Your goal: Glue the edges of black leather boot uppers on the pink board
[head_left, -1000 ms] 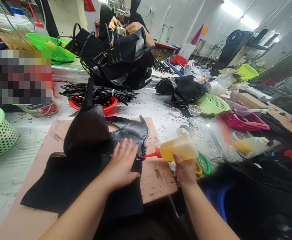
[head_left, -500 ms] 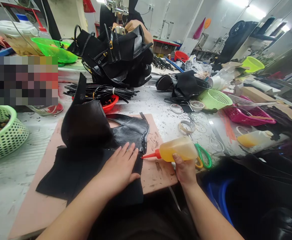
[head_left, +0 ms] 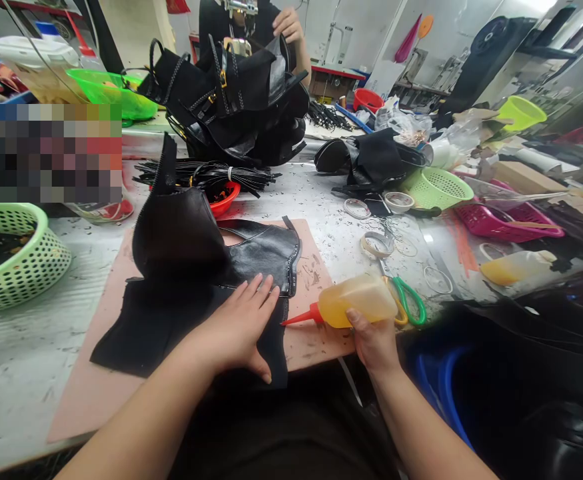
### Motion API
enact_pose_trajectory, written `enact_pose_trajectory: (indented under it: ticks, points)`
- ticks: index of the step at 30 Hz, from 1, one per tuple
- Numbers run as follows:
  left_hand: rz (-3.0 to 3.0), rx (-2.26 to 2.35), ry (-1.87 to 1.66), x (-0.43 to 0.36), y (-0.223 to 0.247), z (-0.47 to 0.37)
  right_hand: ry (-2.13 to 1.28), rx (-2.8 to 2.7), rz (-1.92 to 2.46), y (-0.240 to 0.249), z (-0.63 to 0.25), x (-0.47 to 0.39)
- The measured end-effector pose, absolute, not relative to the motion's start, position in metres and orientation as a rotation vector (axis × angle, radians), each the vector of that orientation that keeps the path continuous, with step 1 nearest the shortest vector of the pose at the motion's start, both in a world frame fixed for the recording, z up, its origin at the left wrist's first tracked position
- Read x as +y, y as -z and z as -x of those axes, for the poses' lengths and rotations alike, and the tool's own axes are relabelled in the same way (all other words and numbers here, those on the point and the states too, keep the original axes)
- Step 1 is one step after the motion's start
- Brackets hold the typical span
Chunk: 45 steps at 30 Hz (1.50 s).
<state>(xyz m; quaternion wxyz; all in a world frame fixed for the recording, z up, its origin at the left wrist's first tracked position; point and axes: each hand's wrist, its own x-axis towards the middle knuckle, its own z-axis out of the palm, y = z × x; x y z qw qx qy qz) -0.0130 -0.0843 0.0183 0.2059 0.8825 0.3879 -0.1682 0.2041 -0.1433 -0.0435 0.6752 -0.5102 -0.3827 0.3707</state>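
Note:
My left hand (head_left: pixel 244 323) lies flat with fingers apart on a black sewn boot upper (head_left: pixel 178 243), partly fabric and partly shiny leather. Its matte fabric part (head_left: pixel 146 333) is spread toward me, while a curved leather part stands up at the left. In my right hand (head_left: pixel 378 340) is a squeeze bottle (head_left: pixel 356 300) of yellow liquid, held on its side. The red nozzle points left, and its tip is at the right edge of the fabric; whether it touches I cannot tell. Beneath the upper is a pinkish board (head_left: pixel 91 393).
Green-handled scissors (head_left: pixel 411 300) and a tape roll (head_left: pixel 376 245) lie right of the bottle. A pile of black boot uppers (head_left: pixel 236 113) stands at the back, before a person at a sewing machine. Green baskets (head_left: pixel 54 260) and a magenta basket (head_left: pixel 516 223) flank the work.
The nozzle tip has moved slightly down along the fabric's right edge. My left thumb has spread further toward me. The person behind has raised a hand. The view has shifted slightly.

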Motion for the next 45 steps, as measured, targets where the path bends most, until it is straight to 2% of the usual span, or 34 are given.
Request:
enact_pose_trajectory:
  ticks: [27, 35, 39, 43, 45]
  points:
    - [-2.493, 1.062, 0.417, -0.086, -0.011, 0.013, -0.964, -0.815, 1.226, 0.056, -0.209, -0.201]
    - [-2.473, 1.066, 0.417, -0.086, -0.014, 0.012, -1.067, -0.643, 1.19, 0.051, -0.206, -0.212]
    - [-2.572, 1.072, 0.384, -0.109, -0.033, 0.008, -1.164, -0.461, 1.141, 0.035, -0.225, -0.185]
    - [-2.671, 1.14, 0.061, -0.138, -0.075, 0.027, -1.281, -0.507, 1.262, 0.019, -0.263, -0.136]
    - [-2.575, 1.424, -0.145, -0.143, -0.098, 0.048, -1.333, -0.623, 1.42, 0.014, -0.279, -0.113]
